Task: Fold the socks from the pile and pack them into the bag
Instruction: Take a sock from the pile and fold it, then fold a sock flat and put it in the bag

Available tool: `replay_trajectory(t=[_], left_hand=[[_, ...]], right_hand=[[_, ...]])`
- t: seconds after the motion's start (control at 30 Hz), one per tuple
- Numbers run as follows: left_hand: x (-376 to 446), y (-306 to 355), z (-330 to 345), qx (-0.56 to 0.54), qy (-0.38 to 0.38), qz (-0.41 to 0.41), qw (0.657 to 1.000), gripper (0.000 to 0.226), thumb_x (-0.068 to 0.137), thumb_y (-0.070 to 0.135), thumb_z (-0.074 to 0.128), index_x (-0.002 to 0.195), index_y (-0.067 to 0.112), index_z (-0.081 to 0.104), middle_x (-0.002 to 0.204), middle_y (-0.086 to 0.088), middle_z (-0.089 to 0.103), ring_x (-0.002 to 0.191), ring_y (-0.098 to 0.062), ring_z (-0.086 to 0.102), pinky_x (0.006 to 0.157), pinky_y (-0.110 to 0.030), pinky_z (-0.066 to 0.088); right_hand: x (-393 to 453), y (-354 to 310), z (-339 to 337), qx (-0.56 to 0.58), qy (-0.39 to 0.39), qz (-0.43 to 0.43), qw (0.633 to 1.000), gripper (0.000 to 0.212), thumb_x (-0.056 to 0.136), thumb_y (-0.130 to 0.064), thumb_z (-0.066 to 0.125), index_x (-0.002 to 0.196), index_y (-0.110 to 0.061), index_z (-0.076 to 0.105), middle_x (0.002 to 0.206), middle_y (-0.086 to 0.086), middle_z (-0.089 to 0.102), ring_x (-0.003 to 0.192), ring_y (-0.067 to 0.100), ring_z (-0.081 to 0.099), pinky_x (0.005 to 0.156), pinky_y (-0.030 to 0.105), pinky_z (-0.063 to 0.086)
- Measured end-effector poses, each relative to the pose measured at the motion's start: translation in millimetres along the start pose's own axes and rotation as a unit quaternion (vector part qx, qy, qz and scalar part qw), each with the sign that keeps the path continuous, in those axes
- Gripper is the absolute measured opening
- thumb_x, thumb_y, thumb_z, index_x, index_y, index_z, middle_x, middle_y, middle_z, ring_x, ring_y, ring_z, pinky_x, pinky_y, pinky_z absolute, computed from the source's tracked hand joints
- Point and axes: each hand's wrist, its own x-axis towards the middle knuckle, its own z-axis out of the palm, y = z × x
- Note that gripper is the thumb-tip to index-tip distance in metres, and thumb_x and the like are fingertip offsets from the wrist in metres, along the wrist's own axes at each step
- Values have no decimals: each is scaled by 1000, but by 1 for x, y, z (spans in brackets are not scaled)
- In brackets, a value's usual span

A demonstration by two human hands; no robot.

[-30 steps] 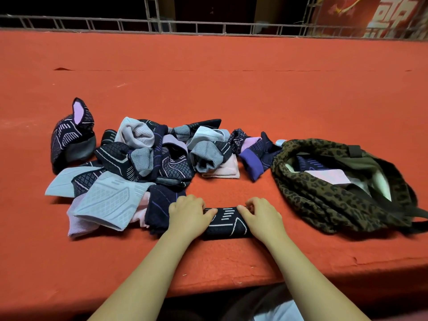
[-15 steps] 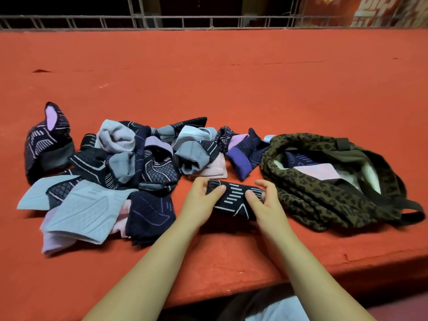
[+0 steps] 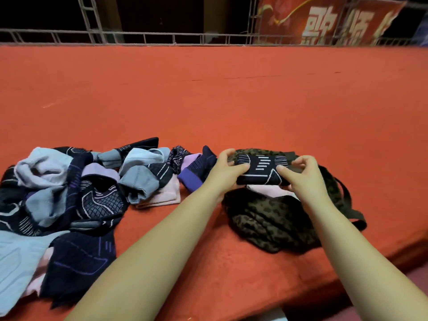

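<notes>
Both hands up over the bag, holding one folded sock between them. Left hand (image 3: 225, 169) grips the left end of the folded sock (image 3: 261, 169), thumb on the near face, fingers (image 3: 224, 154) curled over the far side. Right hand (image 3: 301, 173) pinches the right end, thumb on the near face, index and other fingers curled behind; exact contact of the far fingertips is hidden by the sock. Sock is dark navy with white bar and line pattern, held roughly level, just above the opening of the leopard-print bag (image 3: 266, 216). Bag lies on the orange tabletop (image 3: 231, 100), right of centre, mouth open toward the camera; a pale pink item (image 3: 268, 189) shows inside it, directly under the held sock. Dark strap (image 3: 349, 205) loops off the bag's right side. Sock pile (image 3: 69, 193) sits to the left on the same tabletop: mix of navy patterned, grey, light blue and pink pieces, unfolded and overlapping. A navy sock with purple cuff (image 3: 196, 172) lies at the pile's right edge, just beside the left wrist and the bag. Metal railing (image 3: 162, 39) and a red banner (image 3: 324, 19) run behind the tabletop's far edge.
</notes>
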Motion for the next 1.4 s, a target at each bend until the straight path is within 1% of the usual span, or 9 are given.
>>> replay_trajectory(t=[0.13,0.3,0.47,0.73,0.9,1.03,1.1,1.2,1.4], left_hand=[[22,-19,13,163,12,-1,987,49,88,23,60,135,27,43,128,-4,49,112,-25,55,94,-43,49],[29,-39,19,399,-29,36,916,37,94,31,47,128,20,57,134,-2,55,120,-18,51,98,-26,36],[25,-44,26,365,-72,10,928,33,93,39,48,118,25,64,127,5,61,115,-12,54,99,-27,38],[17,-41,15,418,-39,38,907,42,93,40,48,129,20,53,131,-1,56,116,-16,52,99,-31,39],[-14,-40,-31,339,11,51,939,23,92,31,52,111,23,62,113,9,62,104,-8,55,93,-26,41],[-41,-55,-85,295,20,14,955,6,85,32,57,81,29,61,86,9,63,83,-12,59,89,-35,49],[-55,-60,-106,277,21,-8,961,13,91,18,54,81,25,58,82,6,61,74,-9,56,74,-20,48],[-77,-61,-136,245,46,-37,968,15,95,17,48,84,21,56,83,6,61,70,-3,54,54,-6,39],[-108,-62,-170,180,91,-72,977,15,97,27,44,93,23,58,89,10,63,77,-6,58,68,-22,39]], right_hand=[[36,34,-7,-85,-16,45,995,25,83,-18,70,92,-12,48,95,5,53,78,21,54,62,39,55],[60,71,-15,-210,-42,-6,977,13,82,-28,70,91,-21,64,96,6,64,76,19,60,60,28,44],[77,91,-20,-320,-107,-17,941,23,91,-39,51,95,-30,72,103,7,61,90,16,57,63,17,40],[59,59,-11,-384,-103,-53,916,41,88,-46,50,122,-24,60,128,4,54,123,26,45,102,42,39],[32,13,17,-345,-104,-119,925,37,89,-35,56,122,-18,59,126,3,56,120,22,49,101,39,40],[5,-11,65,-266,-190,-113,938,20,89,-27,58,106,-19,62,107,-5,63,103,13,58,86,27,42],[-2,-9,94,-243,-237,-98,935,17,87,-26,60,104,-21,61,107,-7,64,102,12,59,87,26,41],[-8,3,139,-222,-261,-59,938,42,85,-29,63,124,-19,53,123,-3,58,111,12,53,94,28,39],[-19,24,189,-149,-224,46,962,64,80,-32,69,134,-10,41,119,4,57,107,22,57,90,34,44]])
